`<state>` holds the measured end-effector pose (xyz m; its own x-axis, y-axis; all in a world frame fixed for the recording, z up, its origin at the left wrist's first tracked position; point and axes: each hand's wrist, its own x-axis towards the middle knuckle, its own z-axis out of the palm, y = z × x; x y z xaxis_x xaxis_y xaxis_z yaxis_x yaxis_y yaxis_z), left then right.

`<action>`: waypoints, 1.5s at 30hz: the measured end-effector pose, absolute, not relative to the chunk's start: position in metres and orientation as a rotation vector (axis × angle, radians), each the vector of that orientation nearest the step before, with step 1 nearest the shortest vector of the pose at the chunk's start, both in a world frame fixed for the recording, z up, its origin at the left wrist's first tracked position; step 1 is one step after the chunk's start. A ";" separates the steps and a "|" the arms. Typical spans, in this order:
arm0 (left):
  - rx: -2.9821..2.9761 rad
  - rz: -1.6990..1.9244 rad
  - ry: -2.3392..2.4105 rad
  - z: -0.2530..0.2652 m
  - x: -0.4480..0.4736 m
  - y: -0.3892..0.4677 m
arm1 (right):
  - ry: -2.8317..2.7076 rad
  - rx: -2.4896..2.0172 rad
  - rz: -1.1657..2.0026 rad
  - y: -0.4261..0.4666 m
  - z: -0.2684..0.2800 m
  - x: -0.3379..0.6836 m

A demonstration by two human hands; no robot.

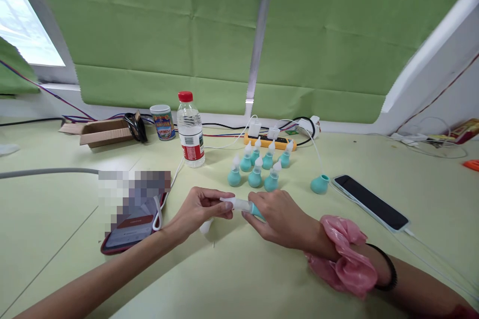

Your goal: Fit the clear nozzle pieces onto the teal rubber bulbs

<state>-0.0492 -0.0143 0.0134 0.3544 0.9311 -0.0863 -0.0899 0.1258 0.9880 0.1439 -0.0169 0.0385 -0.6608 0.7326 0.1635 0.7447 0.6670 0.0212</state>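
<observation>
A bulb aspirator [242, 204] is being held between both hands, its long axis being aligned roughly crosswise: the white nozzle [227, 201] is being pinched by the left hand [205, 207], the teal bulb [257, 211] being gripped in the right hand [279, 217].

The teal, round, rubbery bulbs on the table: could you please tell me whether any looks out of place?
Yes: one teal, round, rubbery bulb sits tilted beside the flat, dark-screened phone, apart from the group of seven standing bulbs with translucent pointed tips, and its neck is open and bare.
</observation>
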 end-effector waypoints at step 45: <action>1.540 1.462 1.322 0.029 -0.050 -0.017 | -2.138 -0.875 0.747 -0.014 0.070 0.157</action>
<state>-0.0504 -0.0173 0.0291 -0.1191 0.9354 0.3328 0.2373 -0.2987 0.9244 0.1570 -0.0139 0.0700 -0.5281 0.7587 0.3815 0.3562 0.6058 -0.7115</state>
